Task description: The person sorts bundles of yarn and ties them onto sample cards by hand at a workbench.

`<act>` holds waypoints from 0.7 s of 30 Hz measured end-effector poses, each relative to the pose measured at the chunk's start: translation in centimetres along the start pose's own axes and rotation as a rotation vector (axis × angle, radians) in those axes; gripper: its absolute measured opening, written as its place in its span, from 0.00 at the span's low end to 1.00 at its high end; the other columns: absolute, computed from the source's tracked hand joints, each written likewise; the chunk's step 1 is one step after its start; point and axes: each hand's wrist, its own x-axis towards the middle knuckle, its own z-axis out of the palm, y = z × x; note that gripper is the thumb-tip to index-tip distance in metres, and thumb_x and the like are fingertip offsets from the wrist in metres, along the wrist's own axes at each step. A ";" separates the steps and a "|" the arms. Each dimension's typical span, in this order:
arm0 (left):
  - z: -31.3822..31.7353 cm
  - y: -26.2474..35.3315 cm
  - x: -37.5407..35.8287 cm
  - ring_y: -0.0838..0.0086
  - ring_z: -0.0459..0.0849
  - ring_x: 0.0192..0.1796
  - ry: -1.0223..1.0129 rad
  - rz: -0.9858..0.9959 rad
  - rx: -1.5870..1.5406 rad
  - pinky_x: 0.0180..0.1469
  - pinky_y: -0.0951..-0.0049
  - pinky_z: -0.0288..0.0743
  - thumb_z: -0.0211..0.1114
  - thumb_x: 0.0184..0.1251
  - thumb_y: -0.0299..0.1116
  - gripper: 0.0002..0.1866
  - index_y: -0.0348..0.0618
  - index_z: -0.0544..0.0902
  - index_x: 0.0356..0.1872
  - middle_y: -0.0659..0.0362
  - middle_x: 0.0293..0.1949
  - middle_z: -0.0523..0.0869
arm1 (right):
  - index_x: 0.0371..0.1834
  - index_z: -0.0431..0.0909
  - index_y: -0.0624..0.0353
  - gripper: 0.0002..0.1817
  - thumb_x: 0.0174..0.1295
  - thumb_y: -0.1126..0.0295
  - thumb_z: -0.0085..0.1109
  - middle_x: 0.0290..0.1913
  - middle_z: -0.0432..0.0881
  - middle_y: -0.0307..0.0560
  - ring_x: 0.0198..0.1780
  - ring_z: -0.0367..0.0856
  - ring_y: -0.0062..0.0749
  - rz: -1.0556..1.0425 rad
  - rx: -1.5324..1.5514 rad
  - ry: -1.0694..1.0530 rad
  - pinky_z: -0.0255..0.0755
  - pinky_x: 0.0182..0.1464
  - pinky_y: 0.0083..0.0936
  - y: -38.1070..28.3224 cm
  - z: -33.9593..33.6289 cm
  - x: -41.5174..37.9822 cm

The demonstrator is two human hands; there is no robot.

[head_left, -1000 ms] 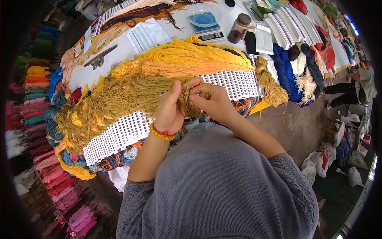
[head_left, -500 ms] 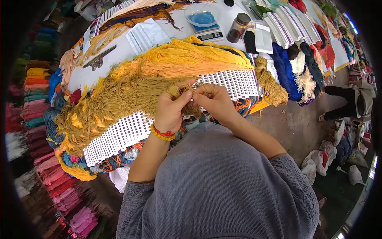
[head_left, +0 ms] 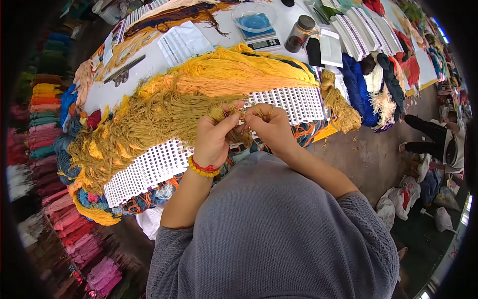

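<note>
Olive-gold yarn [head_left: 169, 117] spreads in a thick bundle across a white card with rows of holes [head_left: 149, 168]. At its right end my left hand [head_left: 216, 132] is closed round a looped part of the yarn, thumb and fingers pinched. My right hand [head_left: 269, 124] pinches strands of the same yarn close beside it, and the fingertips of both hands nearly meet. The exact strands between the fingertips are too small to make out. Bare rows of the holed card show to the right of my hands. Yellow yarn [head_left: 229, 65] and orange yarn [head_left: 214, 85] lie just beyond.
A digital scale [head_left: 264, 44] bearing a clear bowl [head_left: 254, 17] stands at the back, beside a dark-lidded jar [head_left: 299, 34]. Blue yarn [head_left: 358, 89] hangs over the right edge. Clamps [head_left: 122, 74] lie at left. Another person [head_left: 440, 142] is at far right, near bags on the floor.
Both hands stay almost in place, with the right fingers shifted slightly at the yarn. At far right the other person's legs have changed position.
</note>
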 end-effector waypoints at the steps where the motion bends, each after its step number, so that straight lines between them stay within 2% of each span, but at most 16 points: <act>1: 0.0 0.0 0.0 0.77 0.79 0.37 -0.005 -0.004 -0.016 0.42 0.77 0.73 0.56 0.58 0.22 0.11 0.35 0.76 0.43 0.59 0.37 0.80 | 0.24 0.75 0.64 0.05 0.55 0.74 0.53 0.20 0.75 0.34 0.21 0.67 0.09 0.001 0.000 0.000 0.60 0.21 0.10 0.0 0.0 0.0; 7: -0.2 -0.5 0.0 0.77 0.79 0.37 0.022 0.060 0.159 0.42 0.77 0.73 0.56 0.58 0.22 0.10 0.35 0.76 0.42 0.60 0.35 0.80 | 0.23 0.74 0.63 0.05 0.54 0.74 0.53 0.19 0.74 0.33 0.21 0.66 0.09 0.000 -0.058 -0.023 0.59 0.21 0.10 -0.6 0.3 -0.2; 11: -0.2 -0.6 0.0 0.77 0.79 0.36 0.010 0.065 0.152 0.42 0.77 0.73 0.56 0.58 0.22 0.10 0.35 0.76 0.42 0.60 0.35 0.80 | 0.23 0.73 0.63 0.04 0.54 0.76 0.53 0.19 0.73 0.32 0.21 0.65 0.08 -0.010 -0.026 -0.004 0.59 0.21 0.10 -0.6 0.3 -0.1; 16: -0.3 -0.4 0.1 0.76 0.77 0.40 0.024 -0.028 -0.002 0.46 0.74 0.70 0.54 0.57 0.22 0.11 0.34 0.76 0.42 0.58 0.37 0.80 | 0.24 0.73 0.63 0.03 0.54 0.76 0.52 0.20 0.73 0.33 0.21 0.65 0.09 0.024 0.037 0.026 0.59 0.22 0.09 0.0 0.1 -0.1; 19: -0.5 -0.1 0.3 0.76 0.76 0.36 0.004 -0.009 0.001 0.47 0.72 0.68 0.50 0.58 0.24 0.12 0.32 0.75 0.41 0.58 0.33 0.78 | 0.26 0.72 0.63 0.02 0.54 0.77 0.52 0.21 0.73 0.33 0.21 0.65 0.09 -0.098 -0.025 0.027 0.59 0.22 0.09 0.5 0.2 0.1; 20: -0.8 -0.1 0.4 0.76 0.76 0.36 0.004 -0.009 0.001 0.47 0.72 0.68 0.50 0.58 0.24 0.12 0.32 0.75 0.41 0.58 0.33 0.78 | 0.27 0.72 0.63 0.01 0.54 0.78 0.52 0.21 0.72 0.32 0.21 0.65 0.09 -0.195 -0.022 0.055 0.59 0.21 0.09 0.8 0.2 0.2; 21: -1.1 -0.3 0.6 0.77 0.75 0.31 -0.004 -0.029 -0.057 0.43 0.74 0.69 0.49 0.58 0.25 0.12 0.31 0.76 0.41 0.60 0.29 0.77 | 0.28 0.71 0.63 0.01 0.54 0.78 0.52 0.21 0.71 0.32 0.20 0.65 0.09 -0.292 -0.020 0.083 0.59 0.21 0.10 0.5 0.4 0.2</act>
